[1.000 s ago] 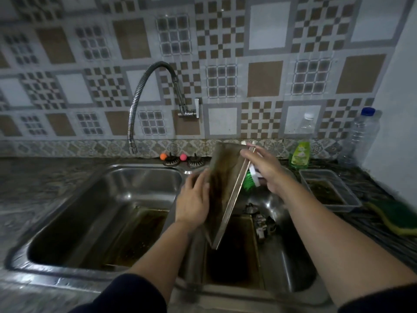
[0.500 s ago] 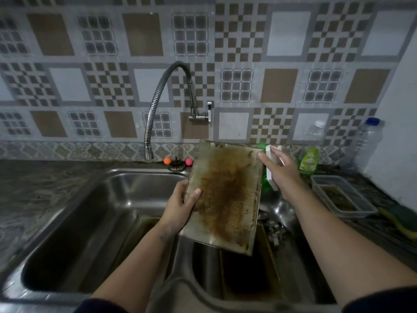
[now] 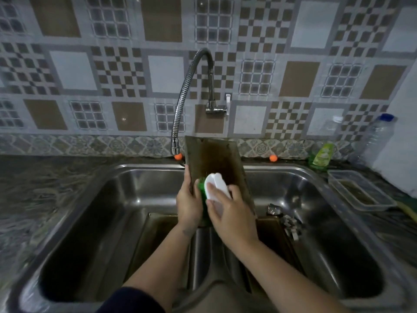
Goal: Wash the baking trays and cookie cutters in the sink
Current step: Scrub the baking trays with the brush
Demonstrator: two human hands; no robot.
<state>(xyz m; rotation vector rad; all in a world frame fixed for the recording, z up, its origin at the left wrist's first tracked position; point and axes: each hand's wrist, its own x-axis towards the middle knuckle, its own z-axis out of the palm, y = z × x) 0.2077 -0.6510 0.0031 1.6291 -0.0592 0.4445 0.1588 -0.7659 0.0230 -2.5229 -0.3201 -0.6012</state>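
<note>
Scrubbing is the step in hand: the right hand (image 3: 228,213) is wrapped over a white-backed brush (image 3: 215,185) with green bristles, pressing it onto the stained face of a baking tray (image 3: 216,159). The left hand (image 3: 188,199) grips that tray by its left edge, fingers curled round the rim, propping it steeply over the divider of the double sink (image 3: 126,177), top end leaning toward the tiled wall. More trays lie flat in the two basins below, and a huddle of metal cookie cutters (image 3: 285,219) sits in the right basin, just beside the tray's lower corner. The faucet (image 3: 180,114) hangs above the tray's upper left corner, with no water visibly running. A green soap bottle (image 3: 321,155) and a plastic container (image 3: 358,190) wait on the counter to the right. Brown residue covers the tray, so by the look of it this job is early; next calls for firm strokes across that face while the left hand braces it, then a rinse.
</note>
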